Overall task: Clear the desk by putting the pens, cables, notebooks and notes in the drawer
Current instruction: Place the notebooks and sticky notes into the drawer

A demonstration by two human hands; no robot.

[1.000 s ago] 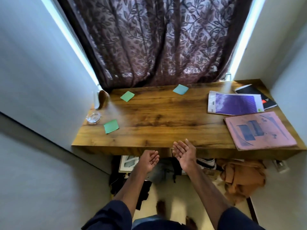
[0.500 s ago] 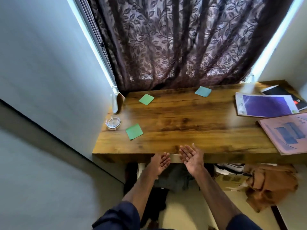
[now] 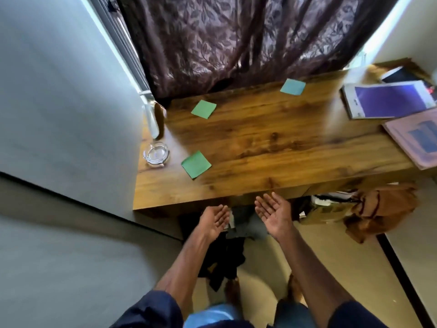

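A wooden desk (image 3: 272, 143) fills the middle of the view. On it lie a green note (image 3: 196, 164) near the front left, a second green note (image 3: 203, 109) further back, and a blue note (image 3: 292, 86) by the curtain. At the right sit a purple notebook (image 3: 387, 99), a pink notebook (image 3: 416, 140) and a black notebook (image 3: 399, 75) behind them. My left hand (image 3: 214, 220) and my right hand (image 3: 274, 210) hover palms up just below the desk's front edge, fingers straight, holding nothing. No drawer shows.
A glass ashtray (image 3: 156, 154) stands at the desk's left edge, beside a grey wall (image 3: 59, 102). A dark patterned curtain (image 3: 236, 43) hangs behind. Under the desk lie dark clothes (image 3: 224, 261) and a brown bag (image 3: 380, 209). A white wall closes the right side.
The view has swung left and closer, so the desk now sits further right and the notebooks reach the frame's edge. Both hands stay palms up by the front edge.
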